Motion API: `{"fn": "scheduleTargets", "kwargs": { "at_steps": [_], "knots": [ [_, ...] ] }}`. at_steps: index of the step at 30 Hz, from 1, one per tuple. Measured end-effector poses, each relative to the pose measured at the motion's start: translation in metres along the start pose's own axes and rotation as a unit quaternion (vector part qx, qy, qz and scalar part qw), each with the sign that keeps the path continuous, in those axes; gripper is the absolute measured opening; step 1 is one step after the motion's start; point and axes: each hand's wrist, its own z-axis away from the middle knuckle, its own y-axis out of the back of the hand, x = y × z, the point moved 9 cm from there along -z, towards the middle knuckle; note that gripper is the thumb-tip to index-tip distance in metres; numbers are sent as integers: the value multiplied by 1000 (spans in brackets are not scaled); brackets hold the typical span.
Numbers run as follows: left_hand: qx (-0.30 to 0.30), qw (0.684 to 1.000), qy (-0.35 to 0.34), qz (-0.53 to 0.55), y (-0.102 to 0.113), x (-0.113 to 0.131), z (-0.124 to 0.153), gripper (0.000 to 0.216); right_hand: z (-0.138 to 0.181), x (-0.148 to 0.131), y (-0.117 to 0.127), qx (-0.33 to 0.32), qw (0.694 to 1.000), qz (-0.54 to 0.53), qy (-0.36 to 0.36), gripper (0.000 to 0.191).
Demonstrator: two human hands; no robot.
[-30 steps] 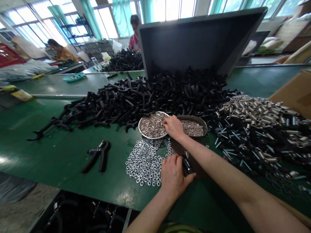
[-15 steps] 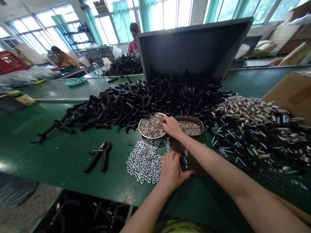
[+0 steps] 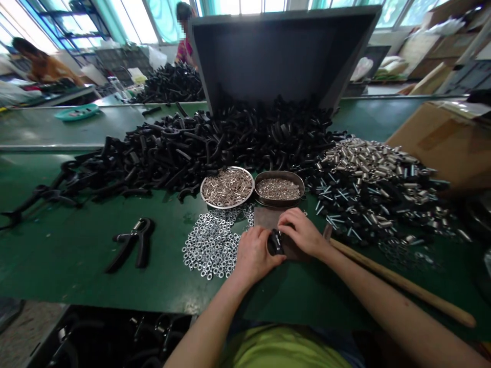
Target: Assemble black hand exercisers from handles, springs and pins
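Note:
My left hand (image 3: 253,251) is closed around a black plastic clamp part (image 3: 276,243), holding it over a flat metal plate (image 3: 264,215). My right hand (image 3: 301,231) has its thumb and fingers pinched together against the right side of that part; whatever is between the fingertips is too small to make out. Just beyond the hands stand a round dish (image 3: 227,188) of small metal pins and an oval tin (image 3: 278,189) of tiny metal pieces. Left of my left hand lies a spread of metal nuts (image 3: 210,245).
A hammer with a wooden handle (image 3: 402,283) lies to the right. Black clamp parts (image 3: 172,148) are heaped before a tipped grey bin (image 3: 284,56). One assembled spring clamp (image 3: 134,243) lies left. Springs and bolts (image 3: 368,163) pile near a cardboard box (image 3: 441,143). Two people are farther back.
My right hand has come back from the round dish to the black part in my left hand. The view has shifted, and the hammer handle now shows clearly.

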Motion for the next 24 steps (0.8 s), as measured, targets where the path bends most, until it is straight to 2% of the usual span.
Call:
{"fn": "scheduleTargets", "kwargs": {
  "at_steps": [7,13,16,19,22,24],
  "knots": [
    [0,1000,-7,-5,-2,0,0,51,3,-6,-16,-12,994,107,30,11],
    [7,1000,-7,-10,-2,1,2,48,19,-25,-29,-13,969,226,96,16],
    [13,1000,-18,4,-1,3,5,54,17,-23,-22,-22,975,203,92,20],
    [8,999,-43,13,-1,7,7,59,-7,-6,1,-29,984,172,45,23],
    [-6,998,-58,1,-3,10,8,57,-48,26,28,-15,975,218,-40,19],
    [-11,998,-60,-15,-3,10,8,58,-74,48,31,-44,967,239,-74,12]
  ]
}}
